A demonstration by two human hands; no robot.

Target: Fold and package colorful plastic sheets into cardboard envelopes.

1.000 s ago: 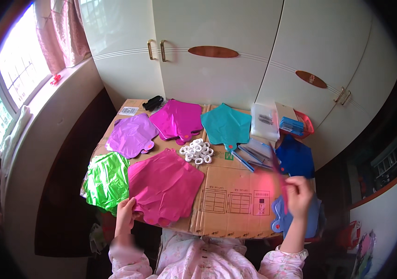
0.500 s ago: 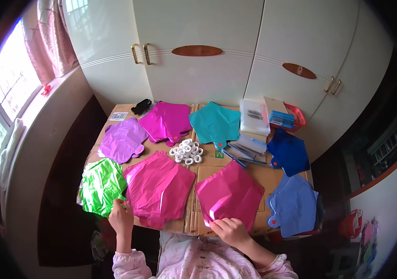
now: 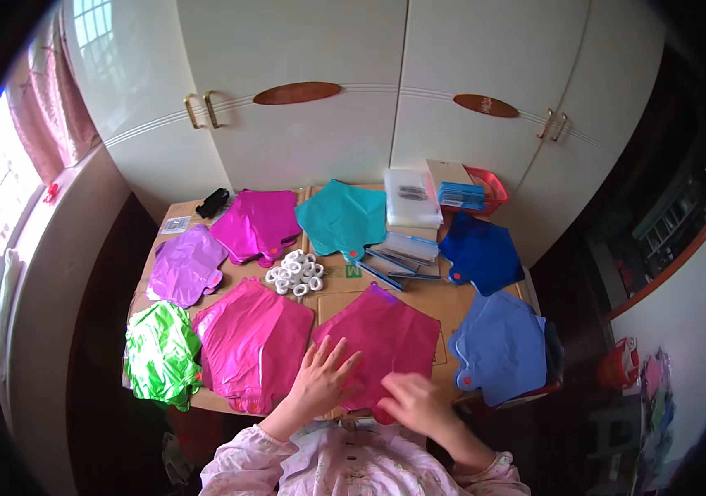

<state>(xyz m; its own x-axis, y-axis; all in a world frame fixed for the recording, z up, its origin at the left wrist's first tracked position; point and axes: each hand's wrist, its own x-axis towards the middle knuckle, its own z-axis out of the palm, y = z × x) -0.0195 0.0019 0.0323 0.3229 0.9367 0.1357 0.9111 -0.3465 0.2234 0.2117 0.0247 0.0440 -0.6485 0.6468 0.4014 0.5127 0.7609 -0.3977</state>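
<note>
Foil [image 3: 394,326] in deep pink lies flat at the front middle of the table [image 3: 335,294], right before the person. It has a blunt point at the far end, wide corners at either side and a rounded tab at the near edge; the surface is mostly smooth, with faint creases and a violet sheen near the top. The left hand [image 3: 318,382] lies over its left edge, palm down, fingers [image 3: 336,354] spread. The right hand [image 3: 417,403] is over the lower right part, fingers bent; it is blurred, so I cannot tell whether they pinch the foil or only hover above it.

Just left is a pink stack [image 3: 255,343], shinier and more wrinkled, with a light green stack [image 3: 163,351] beyond it. To the right lies a pale blue stack [image 3: 502,347]. Behind the foil sit a heap of white rings [image 3: 295,273] and some blue-edged packets [image 3: 403,255]. Farther back, lilac [image 3: 188,264], magenta [image 3: 255,223], teal [image 3: 341,217] and dark blue [image 3: 481,252] stacks form an arc, with a red basket [image 3: 498,192] at the back right. White cabinets [image 3: 303,149] stand behind the table.
</note>
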